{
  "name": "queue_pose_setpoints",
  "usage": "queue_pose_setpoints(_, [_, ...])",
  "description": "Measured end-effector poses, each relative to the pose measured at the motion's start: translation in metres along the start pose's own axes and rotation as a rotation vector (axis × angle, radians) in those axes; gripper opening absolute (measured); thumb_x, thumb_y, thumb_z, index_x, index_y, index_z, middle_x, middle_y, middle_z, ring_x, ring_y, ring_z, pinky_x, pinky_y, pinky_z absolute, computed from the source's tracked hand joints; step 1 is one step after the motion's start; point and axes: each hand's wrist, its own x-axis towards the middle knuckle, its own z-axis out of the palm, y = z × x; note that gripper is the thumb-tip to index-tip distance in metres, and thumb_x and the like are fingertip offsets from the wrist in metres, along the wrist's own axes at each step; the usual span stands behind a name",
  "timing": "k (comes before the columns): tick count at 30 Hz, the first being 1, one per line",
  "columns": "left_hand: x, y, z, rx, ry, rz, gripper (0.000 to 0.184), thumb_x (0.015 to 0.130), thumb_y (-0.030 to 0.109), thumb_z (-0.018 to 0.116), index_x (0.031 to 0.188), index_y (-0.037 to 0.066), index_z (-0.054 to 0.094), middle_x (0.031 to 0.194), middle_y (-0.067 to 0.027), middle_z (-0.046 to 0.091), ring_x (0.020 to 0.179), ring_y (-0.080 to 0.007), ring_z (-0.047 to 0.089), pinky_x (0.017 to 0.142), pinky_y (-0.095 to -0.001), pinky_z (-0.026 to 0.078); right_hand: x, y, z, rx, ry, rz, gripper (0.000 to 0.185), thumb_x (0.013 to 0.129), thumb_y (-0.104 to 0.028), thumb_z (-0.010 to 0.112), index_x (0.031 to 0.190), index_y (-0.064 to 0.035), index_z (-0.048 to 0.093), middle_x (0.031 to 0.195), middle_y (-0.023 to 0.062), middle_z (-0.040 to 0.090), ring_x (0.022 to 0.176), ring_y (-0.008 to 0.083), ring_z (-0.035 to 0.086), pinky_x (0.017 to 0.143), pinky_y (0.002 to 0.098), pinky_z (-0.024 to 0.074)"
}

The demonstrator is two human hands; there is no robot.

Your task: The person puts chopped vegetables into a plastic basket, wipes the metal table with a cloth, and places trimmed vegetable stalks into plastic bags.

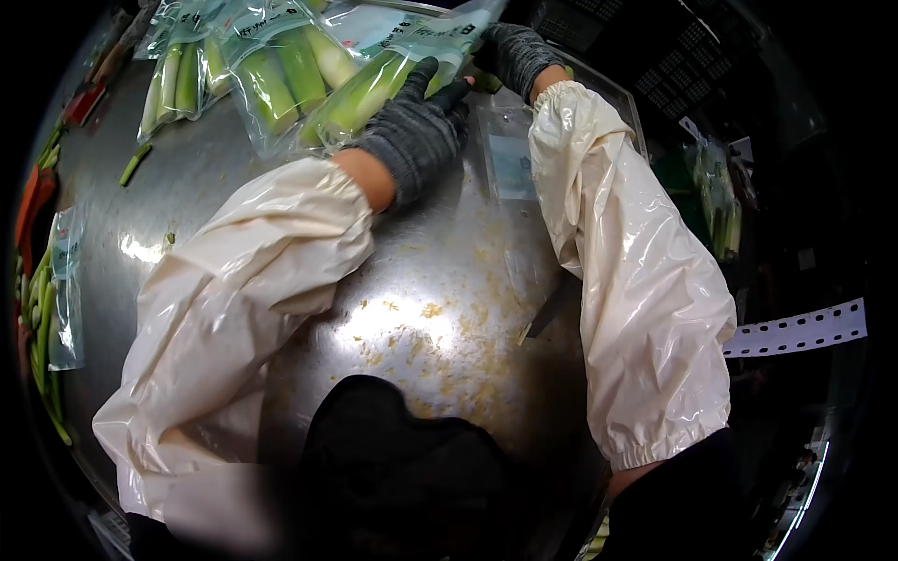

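Note:
My left hand [412,136], in a grey knit glove, lies over a clear printed bag of leeks [360,103] at the top of the head view. Its fingers grip the side of this tilted bag, with one finger stretched along the plastic. Just beyond the bag's upper end is my right hand [519,54], gloved alike, its fingers curled and partly hidden. What it holds cannot be made out; a bit of green shows beneath it. Another bag of leeks [281,79] lies directly left of the held one, with a further leek bag [182,75] beside that.
A metal table [309,351] with yellowish scraps spreads below my arms. A flat clear bag [510,159] lies between them, near a dark blade-like strip [547,313]. Loose green stalks [42,323] line the left edge. Black crates [669,75] and a perforated white strip [795,329] are at right.

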Motion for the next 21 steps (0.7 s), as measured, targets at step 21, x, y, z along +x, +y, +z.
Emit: queue_pose_setpoints(21, [0.019, -0.032, 0.014, -0.457, 0.096, -0.430, 0.039, 0.077, 0.016, 0.043, 0.116, 0.014, 0.047, 0.124, -0.0066, 0.041, 0.120, -0.0234, 0.030, 0.095, -0.0556, 0.020, -0.028, 0.121, 0.047, 0.435, 0.386, 0.677, 0.050, 0.076, -0.034, 0.056, 0.117, -0.0067, 0.045, 0.113, 0.0154, 0.051, 0.102, 0.0245, 0.051, 0.087, 0.0307, 0.0399])
